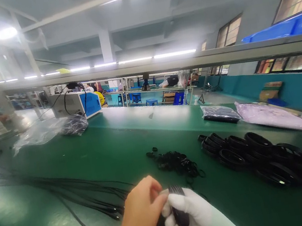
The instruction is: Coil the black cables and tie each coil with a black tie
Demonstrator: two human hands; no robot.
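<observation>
Holding black coil (181,218) in gloved R hand (195,206), near side of small rings (178,161) on tabletop (107,146), w/ bare L hand (143,200) narrow at coil's edge; can't tell if gripping. Hold turns flat w/ R grip, leave 0 slack.

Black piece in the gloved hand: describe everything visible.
The black piece shows parallel ridges at its upper end, resembling coiled cable; its material is unclear. The gloved right hand holds it roughly upright over the green table, hiding its middle. The bare left hand is at its upper edge, contact unclear.
</observation>
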